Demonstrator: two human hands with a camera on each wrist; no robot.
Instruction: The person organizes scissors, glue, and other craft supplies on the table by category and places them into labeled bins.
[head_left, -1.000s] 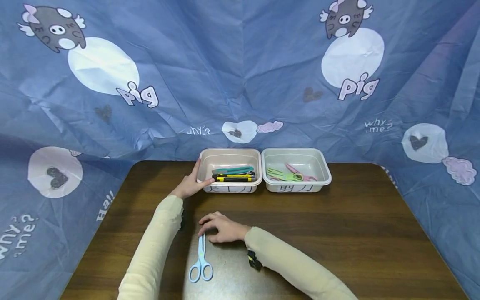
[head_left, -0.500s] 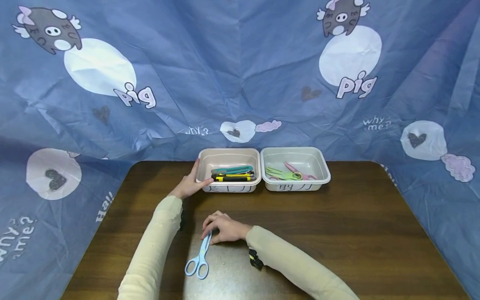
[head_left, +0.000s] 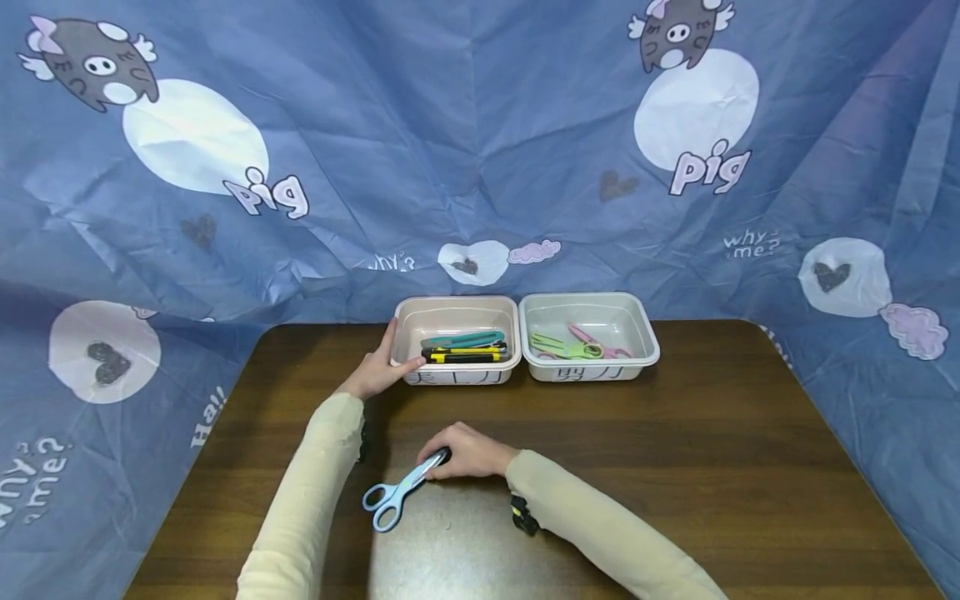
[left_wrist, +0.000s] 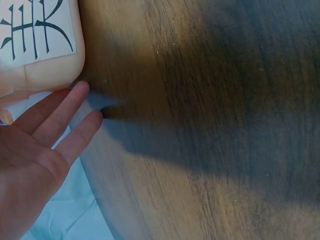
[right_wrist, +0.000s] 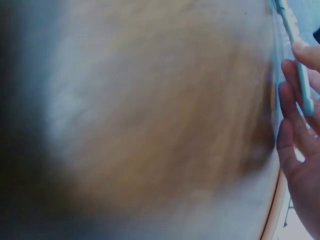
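My right hand [head_left: 472, 454] pinches a pair of light blue scissors [head_left: 401, 490] by the blade end, and their two finger loops point to the lower left. A small black part shows by the fingers at that end. In the right wrist view, thumb and fingers hold a slim light blue blade [right_wrist: 304, 85]. My left hand [head_left: 377, 369] rests at the left front corner of a pale pink bin [head_left: 457, 307], thumb along its front rim and fingers against its left side. In the left wrist view the fingers of the left hand [left_wrist: 47, 135] lie nearly straight beside the bin.
Inside the pink bin lie utility knives [head_left: 465, 354], teal and black-and-yellow. A pale grey-green bin [head_left: 643, 329] stands right beside it with green and pink scissors [head_left: 585, 346]. Both bins carry written labels. Behind the wooden table [head_left: 637, 467] hangs a blue patterned cloth [head_left: 420, 125].
The right hand has taken the blue scissors by the blades and moved slightly right and up, turning the loops to the left. The left hand stays at the pink bin.
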